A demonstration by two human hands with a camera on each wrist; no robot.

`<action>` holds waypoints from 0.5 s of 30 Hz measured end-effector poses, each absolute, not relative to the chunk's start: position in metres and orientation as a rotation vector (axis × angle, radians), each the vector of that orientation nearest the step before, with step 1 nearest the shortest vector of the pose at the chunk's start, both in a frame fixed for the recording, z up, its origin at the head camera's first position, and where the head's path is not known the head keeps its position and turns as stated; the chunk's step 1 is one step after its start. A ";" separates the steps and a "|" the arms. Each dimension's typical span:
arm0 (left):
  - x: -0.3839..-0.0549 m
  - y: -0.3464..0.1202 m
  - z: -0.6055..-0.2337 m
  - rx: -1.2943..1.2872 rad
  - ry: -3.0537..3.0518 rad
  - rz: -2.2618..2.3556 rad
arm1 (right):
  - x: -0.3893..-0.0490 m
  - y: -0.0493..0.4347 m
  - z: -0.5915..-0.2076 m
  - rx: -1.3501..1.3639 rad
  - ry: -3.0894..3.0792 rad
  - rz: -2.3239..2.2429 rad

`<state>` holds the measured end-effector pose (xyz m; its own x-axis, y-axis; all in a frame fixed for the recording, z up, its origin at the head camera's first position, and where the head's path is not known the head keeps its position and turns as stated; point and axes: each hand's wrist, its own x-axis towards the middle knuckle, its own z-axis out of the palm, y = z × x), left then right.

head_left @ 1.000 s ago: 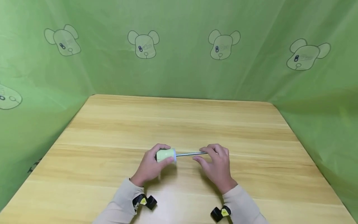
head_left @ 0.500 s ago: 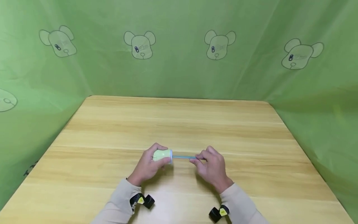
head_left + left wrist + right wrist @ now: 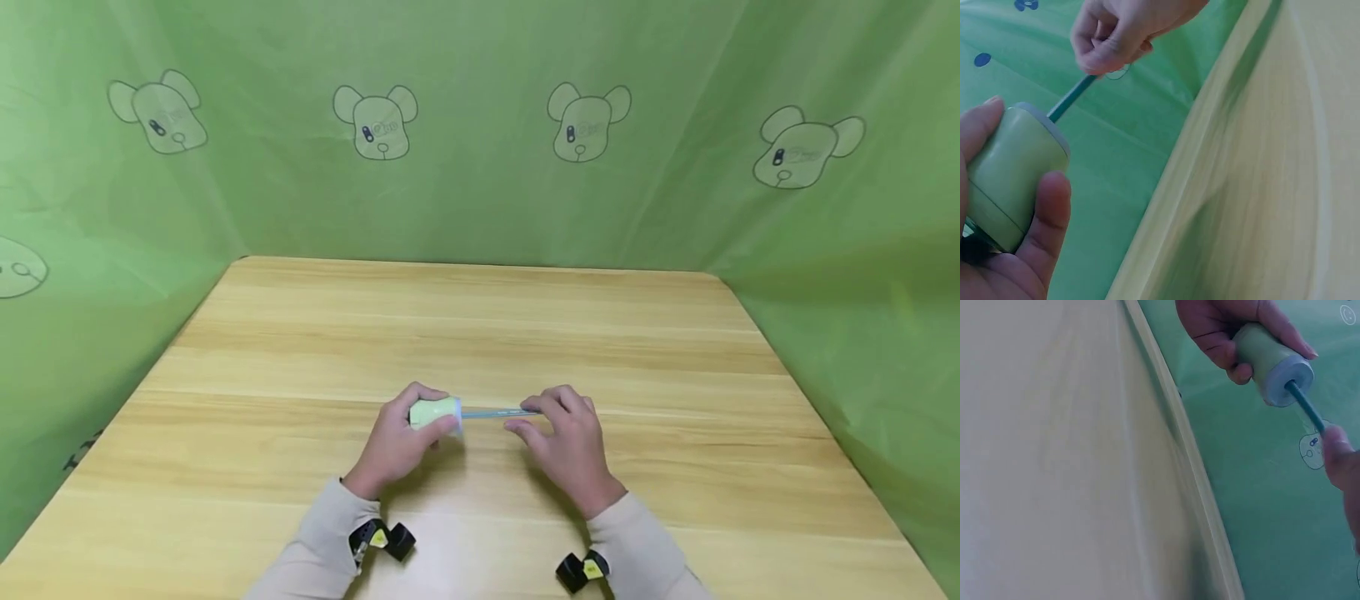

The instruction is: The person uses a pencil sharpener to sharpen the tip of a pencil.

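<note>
A pale green, barrel-shaped pencil sharpener [image 3: 433, 412] with a light blue end ring lies in my left hand [image 3: 397, 437], gripped between thumb and fingers above the table. From the ring a slim blue-green pencil [image 3: 491, 413] runs out to the right, its inner end hidden inside. My right hand [image 3: 572, 446] holds the pencil's outer end in its fingertips. In the left wrist view, the sharpener [image 3: 1019, 159] fills the near side, the right hand [image 3: 1129, 31] curled at the pencil's end. The right wrist view shows the ring with the pencil [image 3: 1304, 403] in its hole.
Beneath both hands is a wooden table [image 3: 480, 333] with rounded far corners. Green curtains [image 3: 480, 200] printed with bear heads hang behind and at the sides. Each sleeve carries a black wrist camera [image 3: 401, 542].
My right fingers have bunched on the pencil, then spread again with the thumb lower. The pencil's outer end has dipped and risen, and printing now shows on it. The left hand keeps its grip.
</note>
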<state>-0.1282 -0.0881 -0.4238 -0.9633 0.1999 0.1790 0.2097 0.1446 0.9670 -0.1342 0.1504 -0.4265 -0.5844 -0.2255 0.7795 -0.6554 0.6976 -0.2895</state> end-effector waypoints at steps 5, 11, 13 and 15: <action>-0.129 -0.090 -0.421 -0.443 -2.359 -2.098 | -0.140 0.148 -0.430 0.726 -1.868 0.672; -0.130 -0.091 -0.421 -0.494 -2.373 -2.096 | -0.139 0.146 -0.429 0.762 -1.843 0.677; -0.130 -0.092 -0.421 -0.532 -2.377 -2.041 | -0.135 0.148 -0.424 0.741 -2.006 0.772; -0.129 -0.092 -0.422 -0.615 -2.389 -1.926 | -0.131 0.150 -0.418 0.676 -2.258 0.964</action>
